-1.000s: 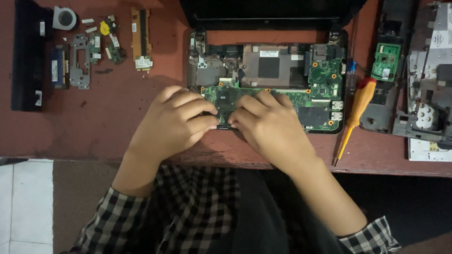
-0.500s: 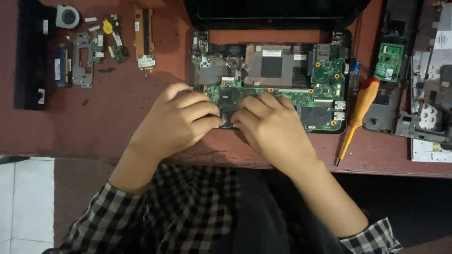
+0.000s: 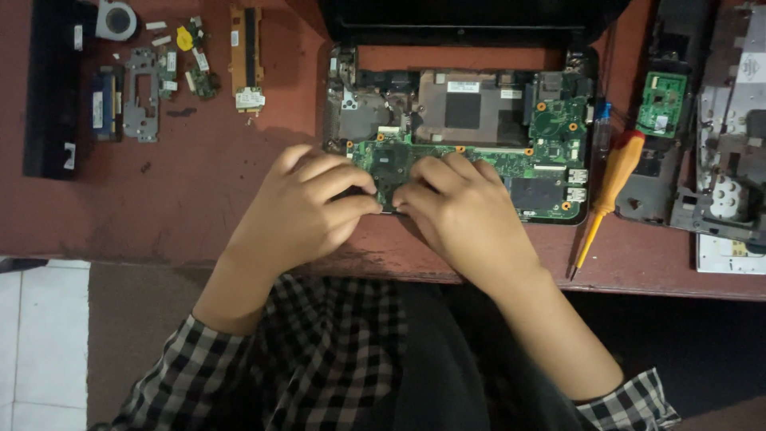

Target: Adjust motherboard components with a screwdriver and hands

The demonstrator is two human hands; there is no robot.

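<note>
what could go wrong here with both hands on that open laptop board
Both the left hand and right hand press bare fingertips on the green motherboard at its front edge; a hard pull might flex it or strain a connector. The orange screwdriver lies at the red table's front edge, tip toward the drop, so a nudge from the right forearm might knock it off.

Left hand (image 3: pixel 307 211) palm down, fingers (image 3: pixel 347 182) curled, tips pointing right. Right hand (image 3: pixel 467 215) palm down, fingers curled, tips pointing left. Fingertips of both hands meet at centre, nearly touching. Forearms angle inward; checked sleeves pushed back from both wrists.
</note>
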